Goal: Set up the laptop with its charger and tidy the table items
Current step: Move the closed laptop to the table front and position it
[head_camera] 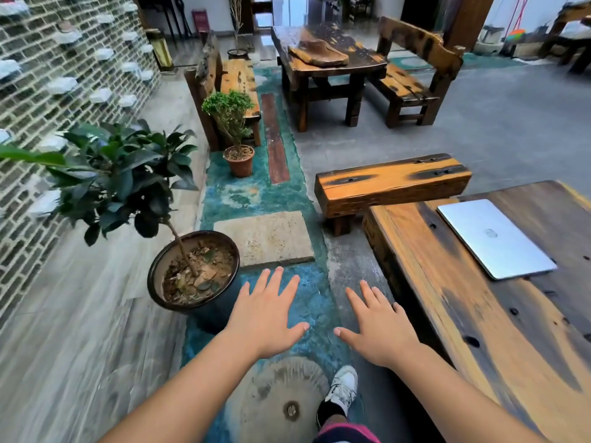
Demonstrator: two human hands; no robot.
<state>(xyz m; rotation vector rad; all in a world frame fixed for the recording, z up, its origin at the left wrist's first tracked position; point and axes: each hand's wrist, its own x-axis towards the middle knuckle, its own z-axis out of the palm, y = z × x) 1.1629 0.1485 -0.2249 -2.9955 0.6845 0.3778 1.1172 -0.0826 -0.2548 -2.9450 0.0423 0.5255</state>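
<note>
A closed silver laptop (494, 239) lies flat on the wooden table (463, 314) at the right. No charger shows in the frame. My left hand (267, 318) and my right hand (380, 327) are stretched out over the floor, palms down, fingers spread and straight, holding nothing. Both hands hang to the left of the table's near edge, well short of the laptop.
A large potted plant (195, 276) stands just left of my left hand, a smaller potted shrub (238, 155) farther back. A wooden bench (390, 183) sits beyond the table. Another table with benches (329, 62) is at the back. My shoe (342, 388) is on the floor.
</note>
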